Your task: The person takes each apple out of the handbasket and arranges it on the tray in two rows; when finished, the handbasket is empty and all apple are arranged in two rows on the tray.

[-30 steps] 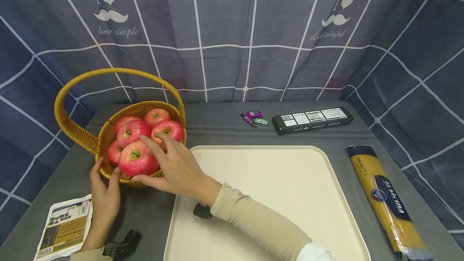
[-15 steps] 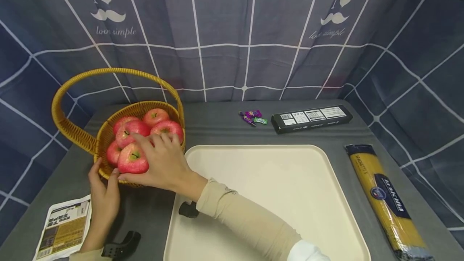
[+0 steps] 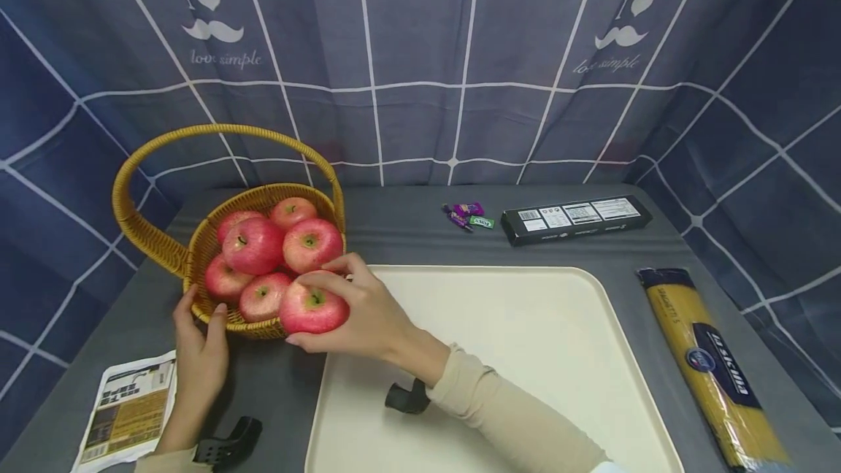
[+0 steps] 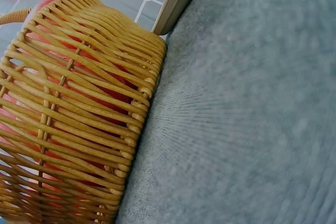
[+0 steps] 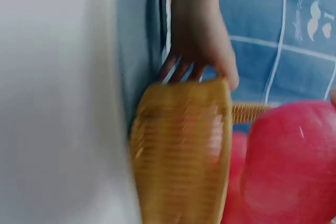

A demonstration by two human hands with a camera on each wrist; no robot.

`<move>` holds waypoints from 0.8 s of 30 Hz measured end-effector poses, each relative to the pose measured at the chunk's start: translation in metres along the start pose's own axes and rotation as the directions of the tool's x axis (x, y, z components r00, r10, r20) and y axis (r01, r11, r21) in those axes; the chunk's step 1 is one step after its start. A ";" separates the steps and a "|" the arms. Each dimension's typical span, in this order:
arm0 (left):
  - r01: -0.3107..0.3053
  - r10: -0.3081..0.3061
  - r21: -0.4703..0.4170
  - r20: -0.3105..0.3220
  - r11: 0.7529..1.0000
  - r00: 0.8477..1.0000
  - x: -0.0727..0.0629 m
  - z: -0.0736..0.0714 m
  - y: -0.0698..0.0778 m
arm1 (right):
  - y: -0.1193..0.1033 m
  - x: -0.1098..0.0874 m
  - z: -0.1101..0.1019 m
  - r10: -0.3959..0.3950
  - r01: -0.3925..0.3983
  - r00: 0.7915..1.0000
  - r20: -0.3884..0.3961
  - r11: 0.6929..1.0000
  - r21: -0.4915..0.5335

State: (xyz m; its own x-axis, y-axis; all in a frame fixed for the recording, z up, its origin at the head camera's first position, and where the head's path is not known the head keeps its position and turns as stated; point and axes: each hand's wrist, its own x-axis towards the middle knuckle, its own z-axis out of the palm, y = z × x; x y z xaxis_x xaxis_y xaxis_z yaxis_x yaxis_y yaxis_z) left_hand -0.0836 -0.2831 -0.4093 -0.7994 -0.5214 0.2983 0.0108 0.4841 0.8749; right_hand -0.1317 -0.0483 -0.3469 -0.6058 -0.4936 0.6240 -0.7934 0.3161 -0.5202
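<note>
A wicker basket (image 3: 263, 327) with a tall arched handle stands at the left, several red apples (image 3: 252, 245) piled inside. My right hand (image 3: 368, 316) grips one apple (image 3: 314, 309) over the basket's front right rim, thumb below and fingers across its top. In the right wrist view that held apple (image 5: 294, 161) looms large beside the basket wall. My left hand (image 3: 200, 356) holds the basket's front left side, its fingertips at the rim. The left wrist view shows the woven side (image 4: 79, 108) close up, with red fruit visible through the gaps.
A cream tray (image 3: 486, 356) lies right of the basket, under my right forearm. Behind it are small wrapped candies (image 3: 468, 214) and a black box (image 3: 577, 220). A spaghetti pack (image 3: 712, 371) lies at the right, a printed pouch (image 3: 128, 411) at the front left.
My right hand has taken hold of the front apple and carried it up and right to the basket's rim, uncovering another apple beneath. The left hand has stayed at the basket.
</note>
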 end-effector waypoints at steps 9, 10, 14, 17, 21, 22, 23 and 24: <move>0.008 -0.008 0.028 0.007 1.000 1.000 -0.002 -0.001 0.001 | 0.057 -0.035 -0.022 0.224 -0.237 0.958 0.178 0.970 0.054; 0.008 -0.009 0.029 0.005 1.000 1.000 -0.002 -0.001 0.001 | 0.062 -0.035 -0.020 0.252 -0.270 0.948 0.194 0.960 0.073; 0.008 -0.008 0.033 -0.007 0.999 1.000 -0.002 -0.002 0.000 | 0.078 -0.031 -0.010 0.297 -0.339 0.922 0.247 0.929 0.147; -0.006 0.007 0.024 -0.018 1.000 1.000 -0.002 -0.001 -0.001 | 0.083 -0.025 0.000 0.283 -0.331 0.925 0.253 0.928 0.170; -0.026 0.026 0.020 -0.021 0.999 0.999 -0.002 0.000 -0.002 | 0.087 -0.021 0.008 0.299 -0.345 0.923 0.243 0.923 0.173; -0.027 0.028 0.022 -0.020 0.999 0.999 -0.002 0.000 -0.002 | 0.087 -0.020 0.008 0.300 -0.349 0.920 0.252 0.921 0.176; -0.027 0.027 0.025 -0.020 0.999 0.999 -0.001 0.000 -0.002 | 0.087 -0.020 0.008 0.300 -0.353 0.917 0.263 0.918 0.182; -0.024 0.025 0.029 -0.020 0.999 0.999 -0.001 0.000 -0.002 | 0.087 -0.020 0.008 0.298 -0.354 0.914 0.275 0.916 0.186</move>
State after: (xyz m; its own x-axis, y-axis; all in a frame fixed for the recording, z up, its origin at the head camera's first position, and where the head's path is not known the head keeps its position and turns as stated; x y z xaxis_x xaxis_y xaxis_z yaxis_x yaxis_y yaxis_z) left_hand -0.0825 -0.2835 -0.4117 -0.7869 -0.5230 0.3276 0.0126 0.5171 0.8558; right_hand -0.1878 -0.0168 -0.4094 -0.7736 -0.5800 0.2554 -0.5015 0.3139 -0.8062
